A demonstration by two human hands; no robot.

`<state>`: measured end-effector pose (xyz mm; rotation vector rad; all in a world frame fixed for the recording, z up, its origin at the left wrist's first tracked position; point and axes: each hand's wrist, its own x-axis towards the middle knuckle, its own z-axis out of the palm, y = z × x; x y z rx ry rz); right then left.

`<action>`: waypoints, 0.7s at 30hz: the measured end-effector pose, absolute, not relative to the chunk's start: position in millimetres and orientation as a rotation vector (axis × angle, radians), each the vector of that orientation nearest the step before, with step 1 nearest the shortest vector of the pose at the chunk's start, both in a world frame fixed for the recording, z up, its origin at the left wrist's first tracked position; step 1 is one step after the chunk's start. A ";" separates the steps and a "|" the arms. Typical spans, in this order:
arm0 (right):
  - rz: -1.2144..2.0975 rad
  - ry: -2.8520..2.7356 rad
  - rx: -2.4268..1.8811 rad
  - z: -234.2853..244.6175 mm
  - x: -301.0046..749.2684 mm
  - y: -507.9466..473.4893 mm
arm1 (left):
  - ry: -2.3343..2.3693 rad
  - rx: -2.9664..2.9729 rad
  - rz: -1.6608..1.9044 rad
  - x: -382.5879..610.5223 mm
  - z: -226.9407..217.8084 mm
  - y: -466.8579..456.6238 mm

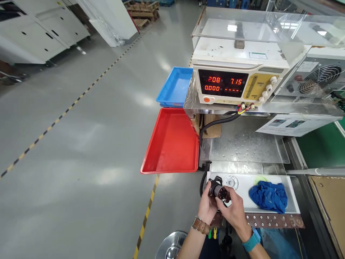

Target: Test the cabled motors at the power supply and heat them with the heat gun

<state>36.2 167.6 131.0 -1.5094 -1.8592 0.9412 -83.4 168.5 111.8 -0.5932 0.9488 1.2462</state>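
A black and grey cylindrical part (219, 190), with a dark bracket-like end at its top, is held over the white tray (244, 207). It looks like a small motor or pump, but its exact kind cannot be made out. My left hand (207, 205) is closed around its left side, thumb along the body. From the right, my right hand (234, 208) pinches at its open lower end, where several small round details show; the fingers partly hide that end. A white round disc (231, 182) lies in the tray just behind the part. To the right rests a crumpled blue cloth (269, 196).
Behind the tray stands a power supply (223, 82) with lit red digits on a metal shelf, a black cable (215, 123) hanging from it. A red tray (175, 144) and a blue tray (176, 86) jut out at the left. A round metal stool base (172, 246) sits below.
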 end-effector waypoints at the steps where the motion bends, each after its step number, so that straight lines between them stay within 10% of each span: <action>1: 0.981 -1.795 -1.581 132.1 36.9 165.5 | 0.918 -0.612 1.239 -77.5 110.8 167.9; 21: 0.571 -1.667 -2.278 140.4 43.9 170.9 | 0.596 -0.655 1.239 -9.8 96.4 169.8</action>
